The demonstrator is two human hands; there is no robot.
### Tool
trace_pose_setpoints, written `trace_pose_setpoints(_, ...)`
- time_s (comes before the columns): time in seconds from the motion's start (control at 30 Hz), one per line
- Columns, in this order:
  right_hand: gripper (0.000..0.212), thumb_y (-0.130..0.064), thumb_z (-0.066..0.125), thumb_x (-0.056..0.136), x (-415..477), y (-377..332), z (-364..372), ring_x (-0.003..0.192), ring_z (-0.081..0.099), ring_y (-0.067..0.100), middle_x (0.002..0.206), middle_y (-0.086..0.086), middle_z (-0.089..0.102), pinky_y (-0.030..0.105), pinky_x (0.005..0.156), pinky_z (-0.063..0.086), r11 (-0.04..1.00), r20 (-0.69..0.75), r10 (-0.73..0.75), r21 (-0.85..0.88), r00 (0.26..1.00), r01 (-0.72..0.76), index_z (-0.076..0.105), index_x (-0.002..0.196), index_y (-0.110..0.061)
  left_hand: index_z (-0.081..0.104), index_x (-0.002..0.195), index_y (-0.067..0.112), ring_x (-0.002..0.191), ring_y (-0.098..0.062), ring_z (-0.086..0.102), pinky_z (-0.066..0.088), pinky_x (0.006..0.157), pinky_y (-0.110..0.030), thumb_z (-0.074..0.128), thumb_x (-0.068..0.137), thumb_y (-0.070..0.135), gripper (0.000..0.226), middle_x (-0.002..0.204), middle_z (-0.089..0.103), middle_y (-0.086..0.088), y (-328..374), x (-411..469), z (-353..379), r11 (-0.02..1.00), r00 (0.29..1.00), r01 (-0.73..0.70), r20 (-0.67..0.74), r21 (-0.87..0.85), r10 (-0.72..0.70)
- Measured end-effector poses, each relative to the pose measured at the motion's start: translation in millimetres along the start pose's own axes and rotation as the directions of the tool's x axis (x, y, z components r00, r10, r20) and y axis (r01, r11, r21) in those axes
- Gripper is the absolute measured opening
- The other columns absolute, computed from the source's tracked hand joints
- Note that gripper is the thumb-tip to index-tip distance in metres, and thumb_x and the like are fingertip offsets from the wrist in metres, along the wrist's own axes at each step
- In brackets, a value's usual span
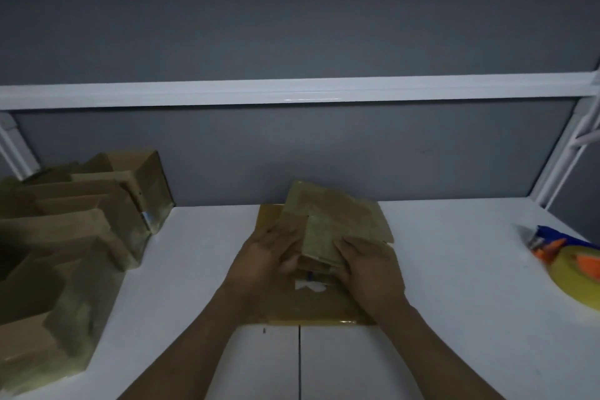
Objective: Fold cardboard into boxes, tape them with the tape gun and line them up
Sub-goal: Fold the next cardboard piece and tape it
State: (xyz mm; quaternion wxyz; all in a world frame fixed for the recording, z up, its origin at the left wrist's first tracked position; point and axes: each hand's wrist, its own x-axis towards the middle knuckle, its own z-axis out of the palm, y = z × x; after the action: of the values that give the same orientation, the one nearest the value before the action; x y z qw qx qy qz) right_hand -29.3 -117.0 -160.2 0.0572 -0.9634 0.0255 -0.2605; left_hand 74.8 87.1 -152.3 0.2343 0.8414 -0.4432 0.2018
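A small brown cardboard box (331,221), half folded with its flaps up, is at the middle of the white table (454,286). My left hand (263,256) grips its left side and my right hand (367,266) presses on its near right flap. The box rests on a stack of flat cardboard (311,305) under my hands. A row of several folded boxes (84,224) runs along the left side of the table. The tape gun (571,266), with a yellow roll and orange and blue parts, lies at the right edge.
A grey panel with a white rail (292,92) closes off the back of the table. White frame posts (565,159) stand at the back right corner. A dark seam (299,364) runs down the table front.
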Motion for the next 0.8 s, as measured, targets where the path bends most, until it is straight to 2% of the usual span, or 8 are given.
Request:
trace_pose_setpoints(0.1,0.030,0.002,0.083,0.058,19,13,-24,0.062,0.067,0.022,0.075,0.008,0.071,0.031,0.067,0.056,0.996,-0.273,0.071,0.079,0.959,-0.052,0.074,0.085,-0.009,0.058,0.128,0.017,0.111,-0.016,0.054,0.038,0.102,-0.023,0.059,0.088,0.033,0.042,0.119,0.066,-0.007,12,31,-11,0.991,0.985,-0.020,-0.170,-0.131,-0.003)
trace_pose_setpoints(0.17,0.011,-0.018,0.064,0.084,31,30,-49,0.068,0.066,0.021,0.077,0.003,0.071,0.031,0.074,0.050,0.988,-0.346,0.124,0.132,0.930,-0.083,0.074,0.085,-0.015,0.053,0.134,0.021,0.112,-0.014,0.054,0.044,0.096,-0.028,0.060,0.089,0.041,0.050,0.121,0.062,0.004,21,58,-20,0.983,0.974,0.025,-0.216,-0.184,-0.066)
trace_pose_setpoints(0.23,0.033,-0.040,0.045,0.092,40,50,-74,0.074,0.058,0.016,0.078,-0.006,0.065,0.029,0.072,0.037,0.973,-0.333,0.172,0.202,0.927,-0.108,0.070,0.082,-0.021,0.052,0.136,0.022,0.114,-0.012,0.052,0.041,0.098,-0.029,0.065,0.084,0.045,0.059,0.122,0.057,0.012,24,85,-21,0.956,0.973,0.077,-0.186,-0.282,-0.133)
trace_pose_setpoints(0.37,0.018,-0.040,0.053,0.088,45,95,-115,0.085,0.047,0.008,0.082,-0.020,0.055,0.023,0.071,0.030,0.887,-0.315,0.304,0.437,0.899,-0.147,0.062,0.079,-0.028,0.049,0.139,0.022,0.117,-0.012,0.049,0.038,0.103,-0.034,0.066,0.085,0.047,0.062,0.131,0.056,0.004,33,140,-11,0.961,0.993,0.101,-0.035,-0.258,-0.114)
trace_pose_setpoints(0.5,0.015,-0.019,0.063,0.088,49,149,-137,0.086,0.055,0.008,0.092,-0.004,0.057,0.019,0.069,0.039,0.742,-0.163,0.455,0.613,0.875,-0.272,0.060,0.080,-0.031,0.068,0.102,0.030,0.094,-0.016,0.063,0.051,0.086,-0.036,0.065,0.087,0.041,0.018,0.100,0.068,0.007,63,175,3,0.892,0.981,0.171,-0.013,-0.419,-0.195)
trace_pose_setpoints(0.6,0.005,-0.023,0.061,0.089,58,184,-141,0.086,0.058,0.020,0.090,0.000,0.062,0.031,0.068,0.044,0.739,-0.204,0.516,0.596,0.832,-0.313,0.061,0.086,-0.020,0.061,0.080,0.019,0.074,-0.019,0.058,0.047,0.067,-0.036,0.058,0.086,0.049,0.031,0.078,0.061,0.006,87,201,16,0.929,0.982,0.130,-0.084,-0.346,-0.168)
trace_pose_setpoints(0.7,0.041,-0.048,0.055,0.087,72,223,-135,0.095,0.055,0.023,0.099,0.005,0.059,0.038,0.080,0.046,0.776,-0.199,0.568,0.454,0.799,-0.439,0.057,0.101,-0.009,0.061,0.083,0.012,0.070,-0.016,0.051,0.037,0.062,-0.032,0.060,0.092,0.034,0.024,0.078,0.056,0.005,121,222,30,0.987,0.976,0.067,-0.195,-0.148,-0.096)
trace_pose_setpoints(0.8,0.085,-0.070,0.054,0.079,84,249,-131,0.113,0.055,0.031,0.123,0.015,0.056,0.045,0.093,0.050,0.646,0.001,0.567,0.620,0.824,-0.445,0.044,0.126,0.001,0.062,0.082,0.015,0.066,-0.013,0.046,0.030,0.058,-0.029,0.065,0.091,0.029,0.017,0.075,0.053,0.008,161,238,42,0.999,0.972,0.038,-0.230,-0.032,-0.044)
